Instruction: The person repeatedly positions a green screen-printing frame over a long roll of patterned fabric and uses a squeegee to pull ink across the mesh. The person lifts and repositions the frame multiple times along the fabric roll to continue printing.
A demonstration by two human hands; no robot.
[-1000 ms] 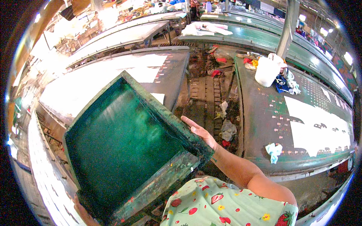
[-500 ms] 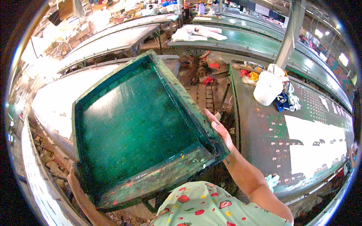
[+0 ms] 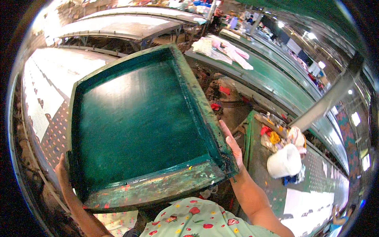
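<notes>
A large screen-printing frame (image 3: 138, 118) with a dark green mesh and a paint-stained, greenish rim is held up in front of me, tilted. My right hand (image 3: 232, 146) grips its right side near the lower right corner, fingers along the outer edge. At the lower left, my left hand (image 3: 62, 170) holds the opposite side; its fingertips are partly hidden behind the frame. Spots of red and yellow paint mark the near rim.
At the right stands a printing table (image 3: 256, 189) with a white bucket (image 3: 284, 161), rags (image 3: 298, 139) and white printed sheets (image 3: 304, 209). Another printing table (image 3: 59, 130) lies left behind the frame. Pale cloth (image 3: 221, 51) rests on a far green table. A slanted post (image 3: 327, 102) rises at right. Another person (image 3: 340, 220) is at far right.
My view has turned leftward and tilted. The frame stays in both hands and sits slightly higher in the picture; the bucket and right table appear lower, and the left table shows more.
</notes>
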